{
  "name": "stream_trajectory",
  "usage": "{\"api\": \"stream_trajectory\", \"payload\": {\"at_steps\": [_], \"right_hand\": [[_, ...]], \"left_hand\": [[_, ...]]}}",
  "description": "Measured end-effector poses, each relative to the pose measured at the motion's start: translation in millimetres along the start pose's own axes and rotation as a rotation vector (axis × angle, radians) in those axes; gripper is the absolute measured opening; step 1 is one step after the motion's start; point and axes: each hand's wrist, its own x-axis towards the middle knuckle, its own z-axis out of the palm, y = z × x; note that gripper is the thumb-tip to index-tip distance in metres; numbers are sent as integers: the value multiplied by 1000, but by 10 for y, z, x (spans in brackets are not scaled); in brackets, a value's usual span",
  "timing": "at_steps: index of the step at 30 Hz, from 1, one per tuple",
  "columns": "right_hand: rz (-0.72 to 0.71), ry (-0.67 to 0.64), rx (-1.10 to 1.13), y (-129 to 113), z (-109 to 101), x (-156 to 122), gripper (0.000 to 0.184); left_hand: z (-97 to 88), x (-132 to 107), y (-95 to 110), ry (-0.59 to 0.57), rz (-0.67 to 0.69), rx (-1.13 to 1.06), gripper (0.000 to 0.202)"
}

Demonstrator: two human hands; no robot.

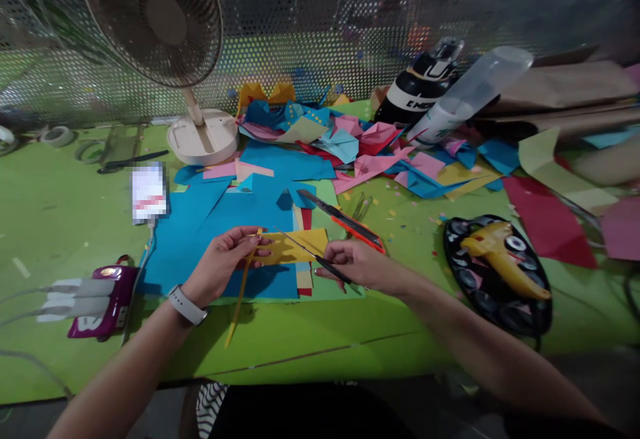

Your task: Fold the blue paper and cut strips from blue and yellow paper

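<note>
My left hand [231, 255] is closed on a piece of yellow paper [287, 247], pinching its left end between thumb and fingers. A narrow yellow paper strip [241, 305] hangs down from the same fingers. My right hand [355, 264] grips black-handled scissors [327, 265], their thin blades lying across the yellow paper and pointing toward my left fingers. Underneath are large blue paper sheets [210, 225], with red, cream and green edges showing at their right. Just beyond my right hand lies an orange and black utility knife [355, 225].
A fan [203, 139] stands at the back left, near a phone [149, 192] and a purple power adapter [107, 302] with cables. Paper scraps [345, 135], a black bottle [413, 95] and a tilted spray-type bottle [470, 95] line the back. A black tray [463, 279] holds a yellow glue gun [505, 259].
</note>
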Motion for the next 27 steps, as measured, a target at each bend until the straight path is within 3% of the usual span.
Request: {"api": "stream_trajectory", "payload": {"at_steps": [12,21,27], "right_hand": [[-4,-66,-59,133,-8,10,46],[23,-58,-88,8,36,-28,49],[-5,-77,-107,57,30,-14,47]], "left_hand": [[40,-16,-22,-64,9,42,35],[48,-25,-45,-101,16,66,39],[48,-17,-60,-121,3,68,39]]}}
